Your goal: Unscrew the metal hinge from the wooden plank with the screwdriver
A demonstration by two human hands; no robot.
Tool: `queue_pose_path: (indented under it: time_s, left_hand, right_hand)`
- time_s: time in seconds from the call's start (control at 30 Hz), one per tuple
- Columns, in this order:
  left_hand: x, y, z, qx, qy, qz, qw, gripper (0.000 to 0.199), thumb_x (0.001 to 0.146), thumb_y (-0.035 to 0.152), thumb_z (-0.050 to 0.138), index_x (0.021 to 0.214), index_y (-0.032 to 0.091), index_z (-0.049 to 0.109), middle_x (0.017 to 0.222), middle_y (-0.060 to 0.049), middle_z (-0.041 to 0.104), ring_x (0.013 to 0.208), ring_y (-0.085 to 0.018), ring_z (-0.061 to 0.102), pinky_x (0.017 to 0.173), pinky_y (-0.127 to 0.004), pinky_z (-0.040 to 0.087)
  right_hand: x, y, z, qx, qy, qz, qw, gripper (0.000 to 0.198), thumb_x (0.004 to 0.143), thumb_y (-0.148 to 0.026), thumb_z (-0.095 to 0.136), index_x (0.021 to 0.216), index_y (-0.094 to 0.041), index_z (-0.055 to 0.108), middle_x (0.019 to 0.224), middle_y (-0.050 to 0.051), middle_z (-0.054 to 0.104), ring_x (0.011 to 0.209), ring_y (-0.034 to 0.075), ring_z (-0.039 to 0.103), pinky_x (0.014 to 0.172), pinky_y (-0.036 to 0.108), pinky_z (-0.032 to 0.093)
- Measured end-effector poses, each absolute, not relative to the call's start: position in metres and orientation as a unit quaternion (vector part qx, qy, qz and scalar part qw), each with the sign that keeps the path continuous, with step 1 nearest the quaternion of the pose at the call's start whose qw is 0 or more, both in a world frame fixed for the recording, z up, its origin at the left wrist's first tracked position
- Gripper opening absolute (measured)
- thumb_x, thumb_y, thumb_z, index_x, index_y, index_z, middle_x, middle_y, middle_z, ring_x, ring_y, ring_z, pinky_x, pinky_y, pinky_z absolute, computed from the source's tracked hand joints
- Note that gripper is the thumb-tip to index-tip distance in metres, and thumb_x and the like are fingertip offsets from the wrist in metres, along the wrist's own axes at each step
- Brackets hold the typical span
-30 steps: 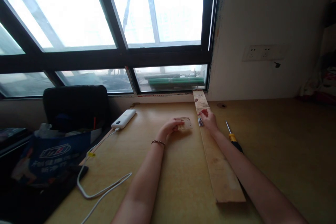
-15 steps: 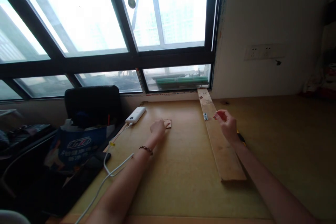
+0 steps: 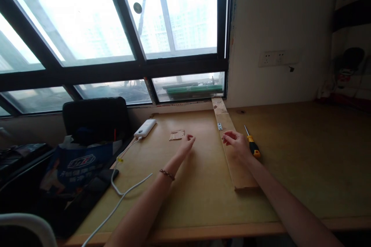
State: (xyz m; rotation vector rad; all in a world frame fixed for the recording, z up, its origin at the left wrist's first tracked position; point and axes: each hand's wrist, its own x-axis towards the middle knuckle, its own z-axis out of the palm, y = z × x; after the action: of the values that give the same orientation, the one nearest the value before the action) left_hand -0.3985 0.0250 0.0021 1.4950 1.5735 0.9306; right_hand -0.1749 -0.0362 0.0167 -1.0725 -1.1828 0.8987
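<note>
Head view: pinching a tiny item (image 3: 223, 137), kind unclear, with right hand (image 3: 236, 144) at plank (image 3: 239, 175) on table (image 3: 188, 197), near metal plate (image 3: 220, 126). Curled loosely with left hand (image 3: 185, 144), just beside wood piece (image 3: 176, 135); can't tell if gripping anything. Tiny item: probably hard, light, easily dropped; best between fingertips. Plank: likely stiff, not slippery; best by long edges. Count: one each, plus one screwdriver (image 3: 252, 146), one power bank (image 3: 145, 127).

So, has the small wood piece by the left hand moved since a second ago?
Yes: leftward, farther from the long board and nearer the white power bank, judged against the window frame at its right side.
</note>
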Motion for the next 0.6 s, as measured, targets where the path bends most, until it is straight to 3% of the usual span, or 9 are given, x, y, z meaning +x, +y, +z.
queue_pose_path:
  time_s: [0.07,0.17,0.3,0.47,0.6]
  left_hand:
    - [-0.374,0.009,0.003,0.504,0.487,0.405,0.588,0.022,0.069,0.017,0.061,0.089,0.011,0.056,0.085,-0.010,0.063,0.076,-0.014,0.060,0.070,-0.026,0.045]
    - [-0.347,-0.015,0.001,0.430,0.342,0.477,0.686,0.035,0.058,0.013,0.071,0.089,0.012,0.056,0.083,-0.008,0.065,0.077,-0.014,0.062,0.078,-0.028,0.046]
    - [-0.340,-0.034,-0.007,0.446,0.335,0.503,0.660,0.043,0.055,0.025,0.077,0.091,0.013,0.057,0.082,-0.008,0.068,0.076,-0.015,0.063,0.079,-0.031,0.047]
    - [-0.348,-0.040,-0.012,0.535,0.392,0.466,0.586,0.032,0.061,0.036,0.071,0.081,0.012,0.066,0.081,-0.008,0.068,0.077,-0.017,0.063,0.075,-0.029,0.049]
    - [-0.348,-0.043,-0.011,0.562,0.386,0.456,0.572,0.028,0.068,0.036,0.066,0.084,0.014,0.069,0.080,-0.008,0.069,0.077,-0.017,0.063,0.074,-0.029,0.049]
  right_hand:
    - [-0.183,-0.042,0.018,-0.454,-0.508,0.438,0.587,0.031,0.062,-0.043,0.067,0.075,-0.015,0.063,0.064,0.003,0.064,0.057,0.014,0.060,0.052,0.025,0.047]
    - [-0.193,-0.049,0.018,-0.446,-0.530,0.455,0.559,0.028,0.061,-0.039,0.068,0.074,-0.014,0.066,0.064,0.004,0.065,0.059,0.014,0.060,0.053,0.024,0.047]
    - [-0.197,-0.050,0.011,-0.456,-0.555,0.444,0.536,0.026,0.061,-0.037,0.067,0.073,-0.014,0.067,0.067,0.006,0.067,0.063,0.016,0.061,0.050,0.024,0.046]
    - [-0.201,-0.048,0.001,-0.450,-0.526,0.472,0.546,0.037,0.057,-0.034,0.070,0.089,-0.014,0.064,0.067,0.004,0.067,0.059,0.017,0.063,0.056,0.030,0.052]
    - [-0.203,-0.049,-0.001,-0.449,-0.549,0.451,0.541,0.028,0.059,-0.032,0.069,0.081,-0.015,0.065,0.072,0.006,0.068,0.066,0.020,0.065,0.063,0.034,0.053]
